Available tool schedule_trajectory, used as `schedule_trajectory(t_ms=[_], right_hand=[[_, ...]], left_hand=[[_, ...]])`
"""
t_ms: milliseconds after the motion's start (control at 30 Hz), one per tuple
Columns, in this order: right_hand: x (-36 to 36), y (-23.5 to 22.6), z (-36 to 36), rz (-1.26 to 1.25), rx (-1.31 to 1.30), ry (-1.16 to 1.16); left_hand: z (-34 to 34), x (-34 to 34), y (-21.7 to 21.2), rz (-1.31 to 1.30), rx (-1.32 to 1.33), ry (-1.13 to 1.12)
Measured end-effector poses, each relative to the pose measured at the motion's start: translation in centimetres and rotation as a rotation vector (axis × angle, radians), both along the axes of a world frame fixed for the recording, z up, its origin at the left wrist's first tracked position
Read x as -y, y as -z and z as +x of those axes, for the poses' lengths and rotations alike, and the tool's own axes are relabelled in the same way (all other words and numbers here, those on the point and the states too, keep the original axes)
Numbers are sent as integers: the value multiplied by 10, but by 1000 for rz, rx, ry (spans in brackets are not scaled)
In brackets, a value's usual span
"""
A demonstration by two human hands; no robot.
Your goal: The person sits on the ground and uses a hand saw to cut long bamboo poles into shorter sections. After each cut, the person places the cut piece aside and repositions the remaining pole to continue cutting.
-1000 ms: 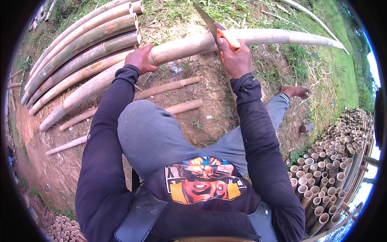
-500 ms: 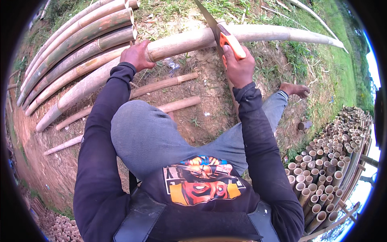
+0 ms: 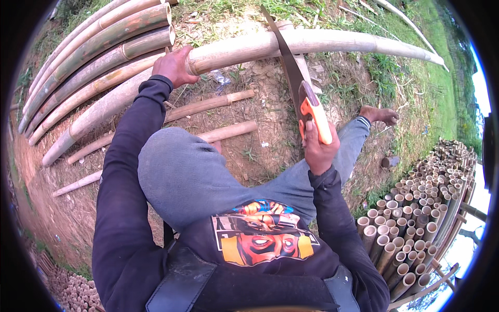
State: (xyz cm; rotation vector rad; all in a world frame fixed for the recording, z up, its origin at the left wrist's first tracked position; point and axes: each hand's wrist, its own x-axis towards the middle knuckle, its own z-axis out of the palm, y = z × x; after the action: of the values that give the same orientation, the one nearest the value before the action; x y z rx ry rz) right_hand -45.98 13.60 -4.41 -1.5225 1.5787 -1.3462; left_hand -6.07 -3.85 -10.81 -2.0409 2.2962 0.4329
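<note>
A long pale bamboo pole (image 3: 234,52) runs across in front of me from the lower left to the far right. My left hand (image 3: 176,66) is wrapped over it close to a node, fingers bent round the far side. In my right hand (image 3: 319,148) is a handsaw (image 3: 292,65), gripped by its orange handle. The blade lies across the pole to the right of my left hand, its tip reaching past the far side. Whether the teeth have bitten into the pole cannot be seen.
Thicker bamboo poles (image 3: 125,28) lie side by side at the far left. Shorter bamboo pieces (image 3: 208,107) rest on the dirt by my bent knee. A large stack of cut bamboo (image 3: 410,218) stands at the right. My bare foot (image 3: 379,115) is out to the right.
My right hand has drawn the saw back toward my body, so its handle is now well on the near side of the pole. My left hand keeps its hold.
</note>
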Motion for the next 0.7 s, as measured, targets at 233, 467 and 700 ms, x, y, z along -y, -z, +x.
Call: schedule_trajectory(t_ms=[233,467,700], right_hand=[[86,13,24,-37,41,-79],[-95,-8,-21,-80,-106,-17],[140,28,34,0,51,-67]], left_hand=[[-3,-3,-12,1,35,13],[-4,0,-5,62,-9,0],[-1,-3,-8,-23,13,7]])
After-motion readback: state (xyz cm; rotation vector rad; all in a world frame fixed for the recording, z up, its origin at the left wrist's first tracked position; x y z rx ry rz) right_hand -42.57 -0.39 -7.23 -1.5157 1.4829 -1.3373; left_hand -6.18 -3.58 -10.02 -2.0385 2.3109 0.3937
